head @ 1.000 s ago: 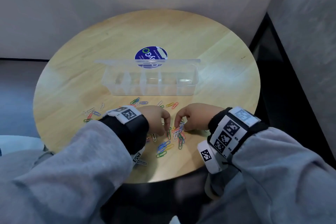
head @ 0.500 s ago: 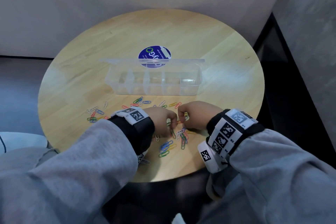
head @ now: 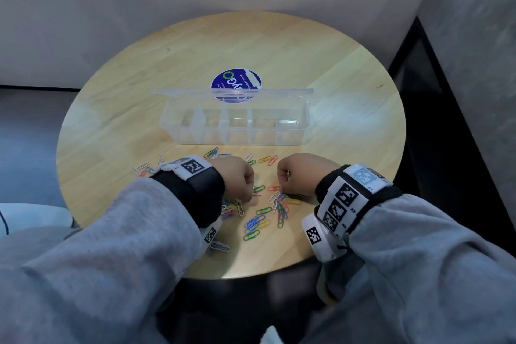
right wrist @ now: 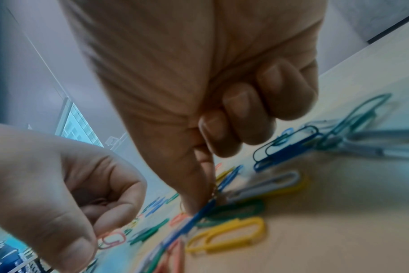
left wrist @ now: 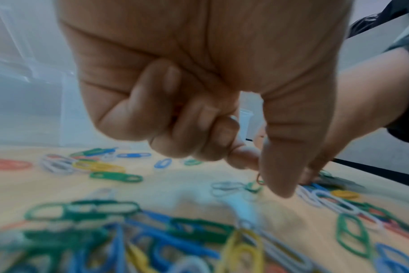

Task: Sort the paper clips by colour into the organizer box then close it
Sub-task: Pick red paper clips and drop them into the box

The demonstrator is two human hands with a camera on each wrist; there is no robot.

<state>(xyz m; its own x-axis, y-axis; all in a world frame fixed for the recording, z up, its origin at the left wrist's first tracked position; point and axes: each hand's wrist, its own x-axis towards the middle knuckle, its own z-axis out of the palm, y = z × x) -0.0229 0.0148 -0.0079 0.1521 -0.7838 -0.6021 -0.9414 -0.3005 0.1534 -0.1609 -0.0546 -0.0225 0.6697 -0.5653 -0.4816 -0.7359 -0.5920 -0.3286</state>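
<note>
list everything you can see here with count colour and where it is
table: one, round, light wood, set against pale walls
organizer box: one, clear plastic, mid-table, lid open toward the far side, compartments look empty
sticker: one, blue round with green and white print, on the table behind the box, partly seen through the lid
paper clips: many, green, blue, yellow, white and red or orange, loose on the table between the box and the near edge
wrist bands: two, black with white square-patterned tags, one per wrist
sleeves: two, grey
left hand: fingers curled, fingertips down among the clips; a held clip cannot be made out
right hand: curled, thumb and fingertip down on the clip pile
</note>
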